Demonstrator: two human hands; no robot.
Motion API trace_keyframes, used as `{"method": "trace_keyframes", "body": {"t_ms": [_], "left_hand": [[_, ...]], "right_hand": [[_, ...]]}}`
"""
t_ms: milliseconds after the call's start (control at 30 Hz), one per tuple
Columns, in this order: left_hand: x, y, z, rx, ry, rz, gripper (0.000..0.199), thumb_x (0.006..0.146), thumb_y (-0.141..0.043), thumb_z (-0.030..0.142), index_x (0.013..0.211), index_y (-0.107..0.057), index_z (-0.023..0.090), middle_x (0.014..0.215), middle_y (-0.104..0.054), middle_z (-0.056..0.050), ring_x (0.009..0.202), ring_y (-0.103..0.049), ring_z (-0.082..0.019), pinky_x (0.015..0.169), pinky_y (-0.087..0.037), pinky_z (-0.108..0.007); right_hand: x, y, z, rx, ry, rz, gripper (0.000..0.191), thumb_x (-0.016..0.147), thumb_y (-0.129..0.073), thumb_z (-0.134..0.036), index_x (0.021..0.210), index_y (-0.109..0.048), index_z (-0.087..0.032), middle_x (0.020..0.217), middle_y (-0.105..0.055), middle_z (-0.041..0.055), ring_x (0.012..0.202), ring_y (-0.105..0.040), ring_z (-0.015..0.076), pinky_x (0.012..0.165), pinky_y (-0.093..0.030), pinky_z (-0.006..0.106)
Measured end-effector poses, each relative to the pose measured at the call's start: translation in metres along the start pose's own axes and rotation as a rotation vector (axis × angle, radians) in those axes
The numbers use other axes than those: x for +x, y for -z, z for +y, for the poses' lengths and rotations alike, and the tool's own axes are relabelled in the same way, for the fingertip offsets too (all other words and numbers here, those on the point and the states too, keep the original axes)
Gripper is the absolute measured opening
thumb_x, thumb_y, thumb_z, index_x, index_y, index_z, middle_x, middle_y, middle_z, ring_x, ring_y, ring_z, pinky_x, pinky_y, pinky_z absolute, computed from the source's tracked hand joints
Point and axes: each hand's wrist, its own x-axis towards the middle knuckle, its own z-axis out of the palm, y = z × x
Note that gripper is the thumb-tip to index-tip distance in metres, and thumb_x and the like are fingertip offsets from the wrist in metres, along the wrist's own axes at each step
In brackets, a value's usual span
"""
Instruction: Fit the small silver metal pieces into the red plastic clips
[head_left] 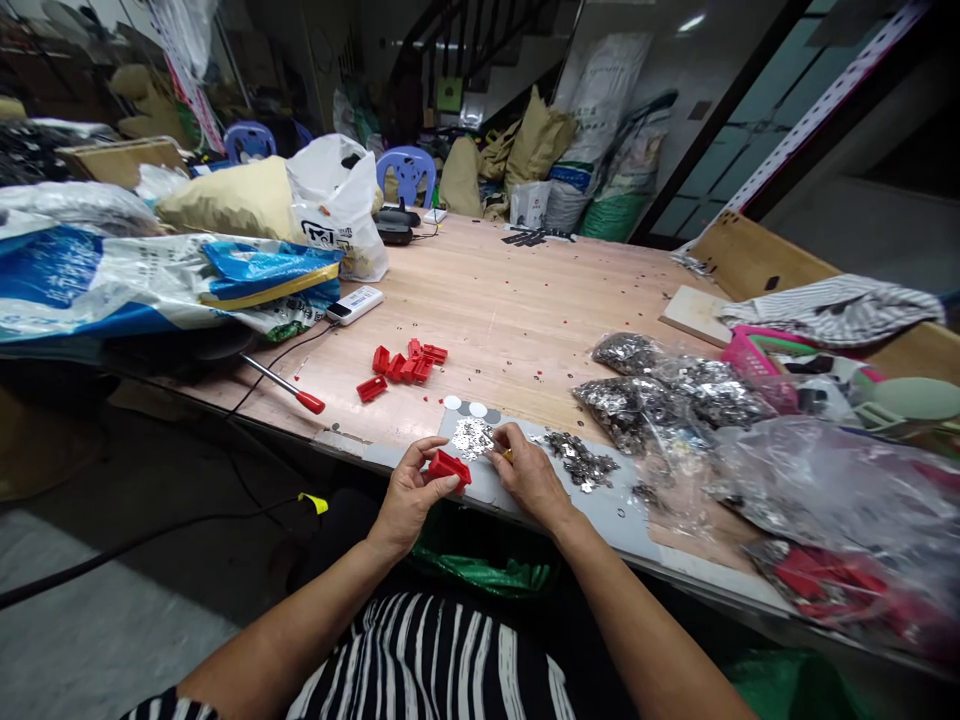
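Note:
My left hand is closed on a hollow red plastic housing, held just above the front edge of the table. To its right, my right hand pinches a slim yellow tool, mostly hidden by the fingers. Its fingertips are at the right edge of a pile of shiny silver metal pieces on a grey mat. Darker small metal parts lie heaped to the right of that hand. Several more red plastic housings sit in a loose group farther left.
Clear bags of metal parts crowd the right side, near a pink basket. A red-handled metal lever juts over the left edge. Sacks and a white plastic bag stand at the left; a green bag hangs below the table edge.

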Motion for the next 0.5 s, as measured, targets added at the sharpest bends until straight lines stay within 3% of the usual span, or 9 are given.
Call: {"method": "trace_keyframes", "body": {"t_ms": [133,333,500], "left_hand": [[0.000,-0.004,0.004,-0.049,0.075,-0.026,0.047,0.070,-0.075,0.021,0.113,-0.057,0.024,0.096,-0.058,0.000,0.079,-0.063,-0.013,0.071,-0.055,-0.028],[0.003,-0.006,0.004,-0.086,0.115,-0.024,0.043,0.072,-0.075,0.025,0.112,-0.060,0.021,0.094,-0.060,-0.001,0.077,-0.061,-0.011,0.070,-0.052,-0.024],[0.004,-0.012,0.005,-0.133,0.173,-0.051,0.047,0.071,-0.075,0.025,0.116,-0.060,0.021,0.094,-0.063,-0.003,0.077,-0.061,-0.012,0.069,-0.052,-0.026]], "right_hand": [[-0.005,0.009,-0.002,0.140,0.028,-0.001,0.005,0.084,-0.051,-0.024,0.087,-0.054,-0.022,0.083,-0.064,0.0018,0.076,-0.057,0.0173,0.070,-0.040,0.028],[-0.017,0.012,-0.015,0.560,-0.021,-0.094,0.017,0.084,-0.055,-0.037,0.082,-0.056,-0.020,0.068,-0.052,-0.0034,0.057,-0.046,0.0116,0.056,-0.037,0.024],[-0.028,0.006,-0.020,0.714,0.038,-0.077,0.020,0.083,-0.059,-0.038,0.078,-0.058,-0.018,0.074,-0.051,-0.0016,0.070,-0.047,0.0128,0.066,-0.039,0.025]]}}
